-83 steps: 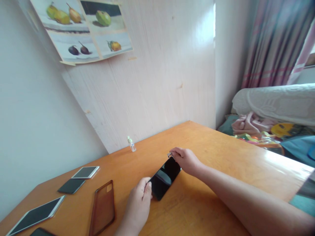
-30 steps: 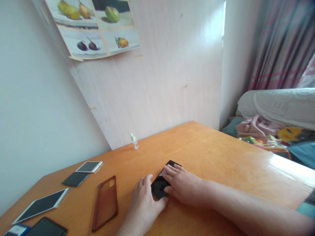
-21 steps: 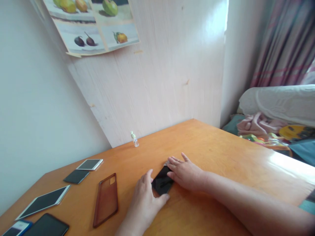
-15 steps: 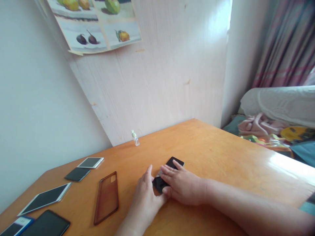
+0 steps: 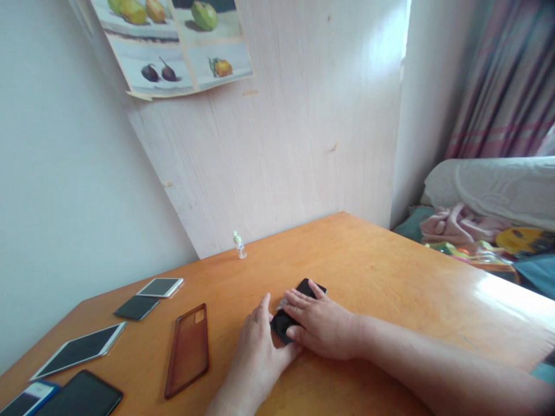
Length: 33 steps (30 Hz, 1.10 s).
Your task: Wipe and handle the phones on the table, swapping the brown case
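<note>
A black smartphone (image 5: 284, 325) lies at a slant on the wooden table, screen up. My left hand (image 5: 260, 341) steadies its near left side, with the thumb at the bottom end and the fingers along the left edge. Across the screen rests my right hand (image 5: 321, 323), palm down, its fingers pressing a small whitish wipe (image 5: 281, 304) against the glass. Most of the wipe is hidden under those fingers. To the left of my left hand a brown phone case (image 5: 188, 352) lies with its hollow side up.
Several other devices lie at the left, among them a white-framed tablet (image 5: 80, 351), a black phone (image 5: 82, 396) and a white-edged phone (image 5: 160, 286). A small spray bottle (image 5: 240, 248) stands near the panel at the back. Fabric items (image 5: 459, 225) lie beyond the table's right edge.
Both hands and the phone keep nearly the same place. The right hand's fingers have shifted slightly on the screen, and the view has tilted a little.
</note>
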### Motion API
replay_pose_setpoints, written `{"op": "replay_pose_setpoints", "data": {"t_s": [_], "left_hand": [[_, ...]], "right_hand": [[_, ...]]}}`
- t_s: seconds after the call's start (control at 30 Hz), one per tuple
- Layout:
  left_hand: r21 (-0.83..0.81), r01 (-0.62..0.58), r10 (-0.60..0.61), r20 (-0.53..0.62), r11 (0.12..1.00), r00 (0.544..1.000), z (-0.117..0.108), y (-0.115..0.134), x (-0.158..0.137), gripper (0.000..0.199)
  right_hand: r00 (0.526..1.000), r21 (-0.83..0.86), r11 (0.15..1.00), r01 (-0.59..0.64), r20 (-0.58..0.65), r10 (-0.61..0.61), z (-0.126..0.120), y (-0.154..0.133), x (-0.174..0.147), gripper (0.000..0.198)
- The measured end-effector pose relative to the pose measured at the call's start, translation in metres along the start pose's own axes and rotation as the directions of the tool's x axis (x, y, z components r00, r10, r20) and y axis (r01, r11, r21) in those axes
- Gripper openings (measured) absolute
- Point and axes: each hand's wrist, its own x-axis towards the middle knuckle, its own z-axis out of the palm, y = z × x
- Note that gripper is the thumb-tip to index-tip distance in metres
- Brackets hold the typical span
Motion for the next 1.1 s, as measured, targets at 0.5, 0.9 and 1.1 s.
{"op": "replay_pose_setpoints", "data": {"t_s": [0.5, 0.9, 1.1], "left_hand": [[0.045, 0.005, -0.004, -0.006, 0.999, 1.000, -0.002, 0.000, 0.001, 0.094], [0.144, 0.033, -0.036, 0.018, 0.989, 0.999, -0.008, 0.008, 0.001, 0.095], [0.153, -0.006, 0.006, 0.001, 0.988, 1.000, -0.005, 0.004, 0.000, 0.078]], "right_hand": [[0.998, -0.042, 0.997, -0.063, -0.008, 0.063, -0.002, -0.001, -0.010, 0.062], [0.976, -0.086, 0.973, -0.216, -0.035, 0.214, -0.006, 0.012, -0.009, 0.072], [0.985, 0.127, 0.984, 0.126, 0.101, -0.139, -0.010, -0.027, -0.027, 0.076]]}}
